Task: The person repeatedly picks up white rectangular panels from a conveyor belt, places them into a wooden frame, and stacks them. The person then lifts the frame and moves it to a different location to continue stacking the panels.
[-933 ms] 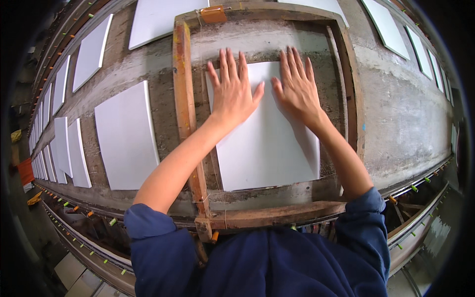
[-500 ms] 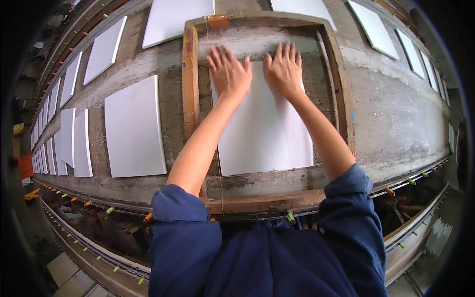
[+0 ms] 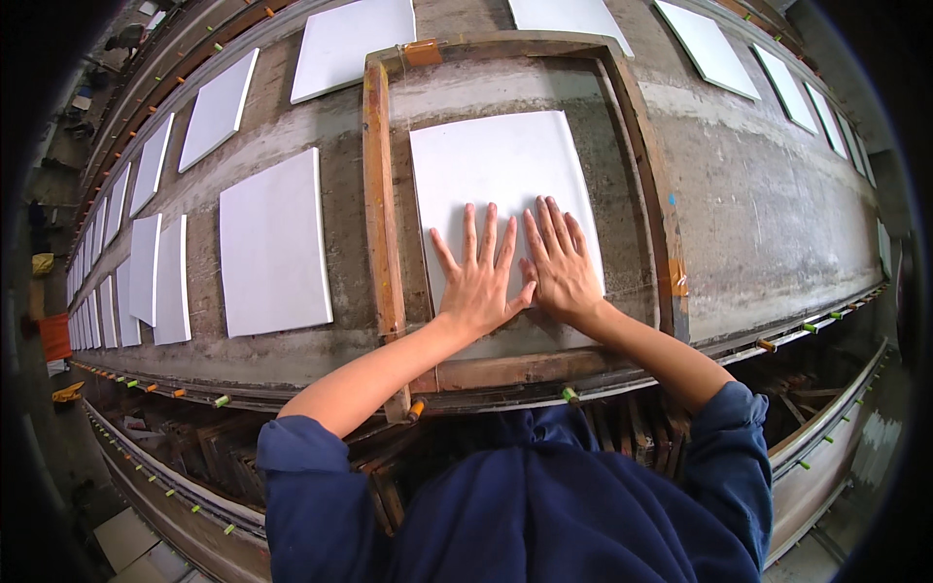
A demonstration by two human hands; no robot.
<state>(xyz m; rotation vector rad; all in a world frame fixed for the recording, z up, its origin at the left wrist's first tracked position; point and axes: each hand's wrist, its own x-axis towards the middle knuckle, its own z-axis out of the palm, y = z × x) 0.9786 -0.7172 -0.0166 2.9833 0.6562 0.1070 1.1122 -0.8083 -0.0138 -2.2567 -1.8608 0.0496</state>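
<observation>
A white rectangular sheet (image 3: 496, 155) lies flat inside a worn wooden frame (image 3: 377, 209) on the long table. My left hand (image 3: 481, 282) rests palm down on the sheet's near half, its fingers spread. Beside it my right hand (image 3: 562, 267) is also pressed flat on the sheet, fingers stretched away from me. The thumbs meet or nearly meet in the middle. Both hands and forearms cover the sheet's near edge. Orange tape (image 3: 423, 52) is wrapped on the frame's far left corner, and more orange tape (image 3: 677, 277) on its right bar.
Left of the frame lies a large white panel (image 3: 275, 243), with several more in rows beyond it. Other white panels (image 3: 708, 49) line the table's far side. Green and orange pegs (image 3: 570, 394) stick out along the near edge. Wooden frames (image 3: 384, 491) are stacked below.
Both hands have slid toward me, from the sheet's far edge to its near half, and come closer together. My elbows have spread outward. The sheet's far part is now uncovered.
</observation>
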